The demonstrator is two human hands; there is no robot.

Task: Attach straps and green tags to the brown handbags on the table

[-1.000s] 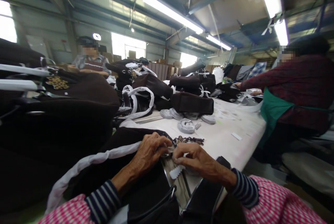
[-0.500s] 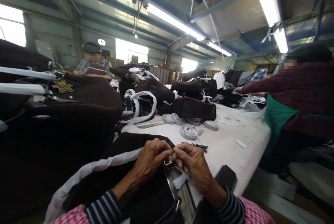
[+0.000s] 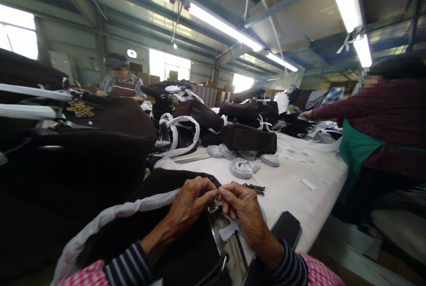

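A dark brown bag (image 3: pixel 159 241) lies in front of me, its handle (image 3: pixel 109 224) wrapped in white material. At the bag's far right edge my left hand (image 3: pixel 191 201) is closed in a pinch. My right hand (image 3: pixel 244 208) is pinched too, its fingertips meeting those of the left. What sits between the fingertips is too small and covered to make out. Just under them a small silver metal ring or hook (image 3: pixel 213 209) shows. A white strip with a jagged edge (image 3: pixel 229 231) hangs below my right hand, over the bag's grey-brown opening.
A black phone-like object (image 3: pixel 286 227) lies right of my right hand. Rolled grey-white straps (image 3: pixel 241 168) and dark clips (image 3: pixel 254 188) are on the white table (image 3: pixel 313 206). Brown bags (image 3: pixel 248 139) are piled behind and to the left. Two co-workers stand across and at right.
Both hands stay pinched together at the same spot, with the right fingertips shifted slightly left. The camera view has moved a little. The bag stays in place.
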